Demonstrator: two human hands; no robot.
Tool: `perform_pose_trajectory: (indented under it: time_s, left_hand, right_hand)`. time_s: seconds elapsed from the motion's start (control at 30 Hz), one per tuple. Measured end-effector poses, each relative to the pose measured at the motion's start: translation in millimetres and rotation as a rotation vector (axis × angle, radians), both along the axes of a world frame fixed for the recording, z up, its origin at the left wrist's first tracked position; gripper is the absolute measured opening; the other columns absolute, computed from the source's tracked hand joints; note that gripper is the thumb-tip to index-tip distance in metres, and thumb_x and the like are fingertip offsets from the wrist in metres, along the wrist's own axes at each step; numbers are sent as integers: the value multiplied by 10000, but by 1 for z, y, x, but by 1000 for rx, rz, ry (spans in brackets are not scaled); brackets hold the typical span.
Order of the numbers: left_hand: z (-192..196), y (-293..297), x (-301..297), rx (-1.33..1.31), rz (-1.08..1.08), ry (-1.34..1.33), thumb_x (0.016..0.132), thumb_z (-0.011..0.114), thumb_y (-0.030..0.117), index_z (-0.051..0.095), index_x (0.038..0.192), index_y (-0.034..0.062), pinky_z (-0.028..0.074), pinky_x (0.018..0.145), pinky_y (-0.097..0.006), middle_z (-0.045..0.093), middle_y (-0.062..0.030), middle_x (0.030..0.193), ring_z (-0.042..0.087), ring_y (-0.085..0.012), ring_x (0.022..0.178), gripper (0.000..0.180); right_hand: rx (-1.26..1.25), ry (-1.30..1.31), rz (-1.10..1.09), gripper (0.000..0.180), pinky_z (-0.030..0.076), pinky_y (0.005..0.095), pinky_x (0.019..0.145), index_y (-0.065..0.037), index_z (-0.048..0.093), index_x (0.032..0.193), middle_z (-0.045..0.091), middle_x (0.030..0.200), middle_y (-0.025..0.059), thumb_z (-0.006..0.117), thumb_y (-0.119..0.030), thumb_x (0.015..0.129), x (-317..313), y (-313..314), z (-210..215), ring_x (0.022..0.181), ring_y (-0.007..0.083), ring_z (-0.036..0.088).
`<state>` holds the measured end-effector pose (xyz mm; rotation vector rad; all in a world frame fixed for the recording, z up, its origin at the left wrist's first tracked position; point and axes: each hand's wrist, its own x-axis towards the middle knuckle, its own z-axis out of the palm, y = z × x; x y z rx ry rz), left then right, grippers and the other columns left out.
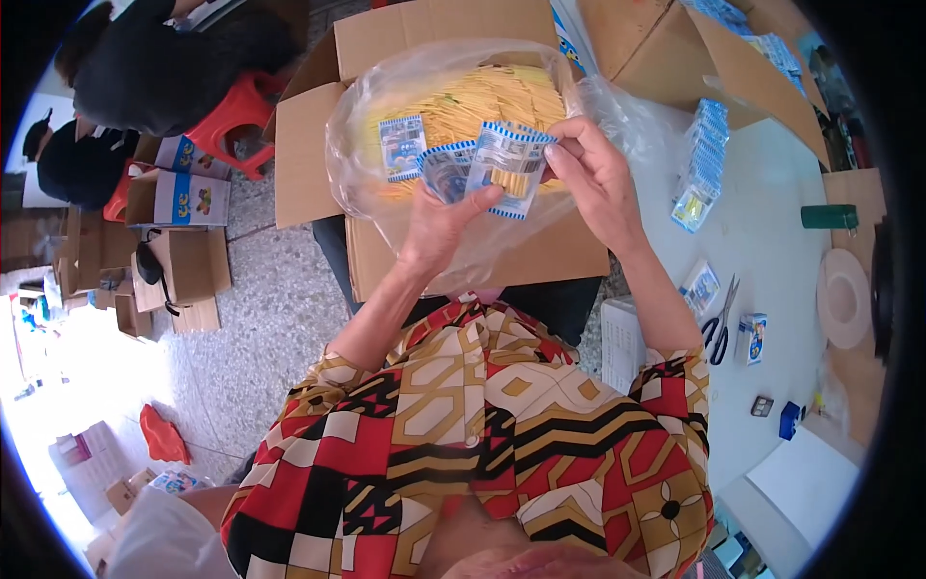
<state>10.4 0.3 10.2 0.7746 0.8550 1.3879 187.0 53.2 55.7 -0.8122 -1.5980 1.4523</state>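
Observation:
A small see-through packet (503, 166) with a blue checked edge has a few short yellow sticks in it. My left hand (439, 227) is closed on its lower part, the thumb lying across the front. The same hand holds a second blue-and-white packet (448, 172), partly hidden behind the first. With thumb and fingers, my right hand (596, 183) pinches the upper right corner of the front packet. Beneath both hands, a plastic-lined cardboard box (395, 41) holds a mass of thin yellow sticks (482, 92). Another packet (402, 147) lies on the sticks, left of my hands.
On the pale table at right are a stack of blue packets (701, 159), scissors (719, 323), a small box (752, 338) and a roll of tape (844, 299). A large open carton (762, 87) stands behind. At left are people, a red stool (231, 121) and several cartons (183, 261).

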Motion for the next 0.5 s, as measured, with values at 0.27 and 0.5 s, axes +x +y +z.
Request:
perform_pose_trajectory:
  time_s: [0.27, 0.5]
  left_hand:
    - [-3, 4, 7, 5, 3, 205, 756, 694, 67, 544, 1083, 59, 468, 799, -295, 602, -14, 978, 569, -118, 884, 360]
    - [-18, -4, 11, -124, -80, 35, 840, 619, 138, 565, 1000, -3, 485, 758, -318, 620, -90, 912, 595, -156, 820, 219]
  right_hand:
    - [1, -146, -25, 197, 453, 217, 692, 21, 556, 1046, 599, 889, 25, 543, -96, 888, 9, -3, -7, 786, 64, 544]
    - [-16, 39, -170, 170, 439, 207, 713, 5, 595, 1011, 599, 872, -2, 528, -107, 902, 47, -18, 0, 801, 44, 531]
